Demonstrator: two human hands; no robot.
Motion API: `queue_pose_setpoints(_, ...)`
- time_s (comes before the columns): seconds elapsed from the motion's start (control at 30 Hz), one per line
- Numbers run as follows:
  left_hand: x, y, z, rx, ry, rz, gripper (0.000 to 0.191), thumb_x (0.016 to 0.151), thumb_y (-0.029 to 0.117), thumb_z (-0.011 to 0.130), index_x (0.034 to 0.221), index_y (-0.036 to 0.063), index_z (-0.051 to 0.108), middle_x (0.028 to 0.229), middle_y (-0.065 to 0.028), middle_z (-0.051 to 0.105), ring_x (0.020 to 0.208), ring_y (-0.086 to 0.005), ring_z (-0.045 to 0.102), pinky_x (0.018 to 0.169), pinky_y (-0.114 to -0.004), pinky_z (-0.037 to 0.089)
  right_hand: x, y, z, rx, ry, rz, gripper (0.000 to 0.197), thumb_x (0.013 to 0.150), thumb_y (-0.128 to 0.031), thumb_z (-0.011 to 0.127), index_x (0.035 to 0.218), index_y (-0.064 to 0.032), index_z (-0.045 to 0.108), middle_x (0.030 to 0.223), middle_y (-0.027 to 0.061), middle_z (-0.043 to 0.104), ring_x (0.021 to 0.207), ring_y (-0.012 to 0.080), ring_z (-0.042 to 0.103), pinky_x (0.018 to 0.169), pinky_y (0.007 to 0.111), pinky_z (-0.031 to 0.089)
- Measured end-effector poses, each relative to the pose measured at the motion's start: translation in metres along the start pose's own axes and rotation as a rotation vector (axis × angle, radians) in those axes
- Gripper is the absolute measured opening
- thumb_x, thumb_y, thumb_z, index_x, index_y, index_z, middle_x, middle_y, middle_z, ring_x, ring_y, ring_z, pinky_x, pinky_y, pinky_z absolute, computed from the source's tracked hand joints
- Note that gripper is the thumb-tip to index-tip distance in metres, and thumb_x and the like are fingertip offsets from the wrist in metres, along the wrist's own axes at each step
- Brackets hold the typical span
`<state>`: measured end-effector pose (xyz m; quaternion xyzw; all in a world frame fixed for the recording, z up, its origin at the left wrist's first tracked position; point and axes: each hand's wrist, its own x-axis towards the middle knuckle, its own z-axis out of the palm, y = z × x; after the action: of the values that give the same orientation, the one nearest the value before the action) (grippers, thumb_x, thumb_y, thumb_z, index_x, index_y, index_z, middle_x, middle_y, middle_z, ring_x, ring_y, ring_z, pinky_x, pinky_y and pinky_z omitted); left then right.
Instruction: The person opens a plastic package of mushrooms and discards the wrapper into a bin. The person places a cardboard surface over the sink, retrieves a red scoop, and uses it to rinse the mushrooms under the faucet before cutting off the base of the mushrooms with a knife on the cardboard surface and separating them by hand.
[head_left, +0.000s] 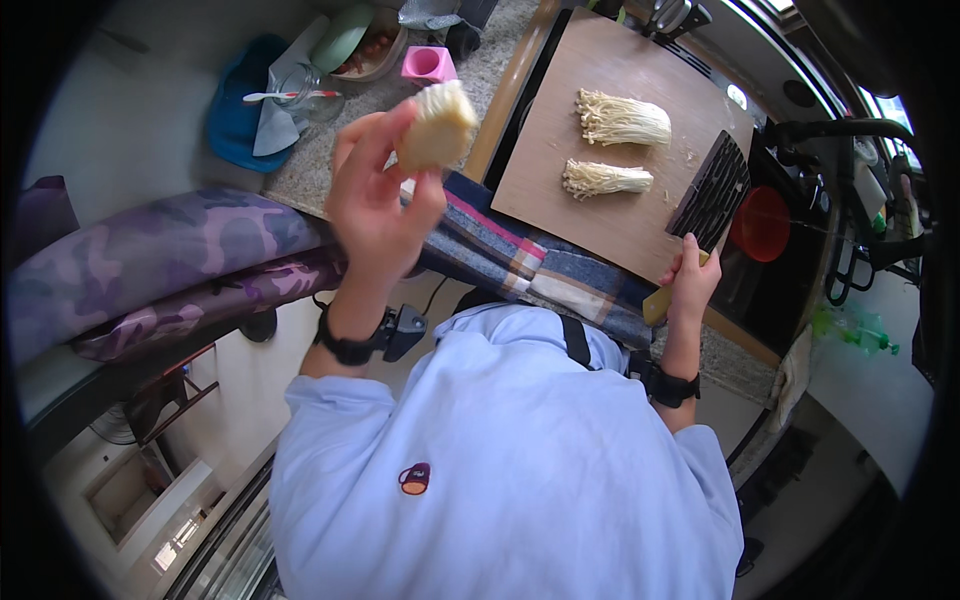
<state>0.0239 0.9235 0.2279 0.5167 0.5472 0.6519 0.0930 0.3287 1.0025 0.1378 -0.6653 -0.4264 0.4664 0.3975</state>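
Observation:
Raised over the counter's left part, my left hand (386, 187) grips the cut-off root end of an enoki mushroom cluster (437, 127) between thumb and fingers. My right hand (691, 281) is closed around the yellowish handle of a cleaver (712, 187), whose dark, patterned blade lies over the right side of the wooden cutting board (540, 180). Two bunches of trimmed enoki mushrooms rest on the board: a larger one (626, 118) farther away and a smaller one (609, 179) closer to me. Small scraps are scattered near the cleaver.
Left on the granite counter are a pink holder (429, 64), a glass jar (300, 86) with a toothbrush across it, a blue basin (244, 112) and a food bowl (375, 56). A knife block (675, 30) stands behind the board. A red bowl (761, 223) sits right, by the sink.

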Motion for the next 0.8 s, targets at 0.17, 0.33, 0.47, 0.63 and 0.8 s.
queue_pose_setpoints(0.17,-0.028,-0.12,-0.027,0.249,0.132,-0.247,0.049,0.063,-0.006,0.058,0.111,0.0065,0.057,0.101,-0.0081,0.046,0.086,-0.0165,0.054,0.067,-0.026,0.051,-0.002,-0.002,0.003,-0.06,0.017,-0.012,0.024,0.084,-0.021,0.055,0.073,-0.0064,0.04,0.052,0.0009,0.042,0.036,0.0091,0.041,0.032,0.023,0.035)
queue_pose_setpoints(0.33,-0.035,-0.182,-0.056,0.663,0.191,-0.232,0.048,0.063,-0.004,0.061,0.107,0.0135,0.06,0.099,-0.0091,0.048,0.08,-0.0187,0.055,0.064,-0.025,0.052,-0.003,-0.001,0.003,-0.075,0.009,-0.027,0.019,0.086,-0.02,0.052,0.078,-0.004,0.047,0.052,0.0006,0.044,0.036,0.0087,0.042,0.033,0.022,0.034)
queue_pose_setpoints(0.47,-0.027,-0.206,-0.068,0.761,0.193,-0.2,0.047,0.062,0.001,0.062,0.107,0.0126,0.06,0.095,-0.0109,0.049,0.08,-0.0235,0.055,0.065,-0.03,0.05,-0.003,0.003,0.005,-0.067,0.013,-0.017,0.017,0.086,-0.02,0.052,0.079,-0.0043,0.047,0.052,0.0005,0.044,0.035,0.0084,0.041,0.032,0.022,0.034)
queue_pose_setpoints(0.63,-0.017,-0.226,-0.076,0.837,0.155,-0.208,0.047,0.061,0.004,0.061,0.107,0.0135,0.06,0.091,-0.0133,0.049,0.083,-0.0295,0.052,0.072,-0.036,0.047,-0.006,0.0,0.01,-0.018,0.003,-0.01,0.017,0.086,-0.02,0.053,0.08,-0.0051,0.046,0.052,-0.0001,0.042,0.035,0.008,0.04,0.032,0.022,0.033)
queue_pose_setpoints(0.8,-0.014,-0.235,-0.077,0.854,0.051,-0.116,0.049,0.061,0.004,0.06,0.109,0.0148,0.059,0.092,-0.0146,0.05,0.085,-0.031,0.052,0.076,-0.038,0.045,-0.007,-0.001,0.01,-0.012,-0.009,-0.01,0.02,0.085,-0.021,0.055,0.077,-0.006,0.045,0.053,0.0002,0.043,0.035,0.0083,0.04,0.032,0.022,0.034)
